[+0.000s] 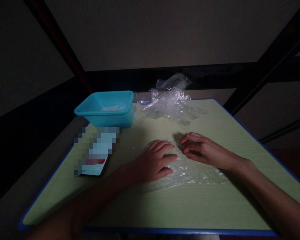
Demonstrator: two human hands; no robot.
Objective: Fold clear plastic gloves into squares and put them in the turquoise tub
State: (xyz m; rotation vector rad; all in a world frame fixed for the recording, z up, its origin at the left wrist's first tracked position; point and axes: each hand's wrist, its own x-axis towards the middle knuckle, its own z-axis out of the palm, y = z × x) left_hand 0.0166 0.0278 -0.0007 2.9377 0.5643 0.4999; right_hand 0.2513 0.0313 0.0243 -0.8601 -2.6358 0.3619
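Observation:
A clear plastic bag [175, 175] lies spread out on the table, thin and wrinkled, with light glinting off its folds. My left hand [156, 161] rests palm down on the bag's left part, fingers spread and pointing right. Just above the bag's upper right area is my right hand [198, 148], its fingers bent and slightly apart, with nothing visible in them. Whether its fingertips touch the plastic I cannot tell.
The pale green table [190, 210] has a blue edge. At the back left stands a turquoise plastic basin [107, 118], with something pale inside. A heap of crumpled clear plastic bags [170, 103] lies at the back. A phone [97, 166], partly blurred out, lies left of my left hand.

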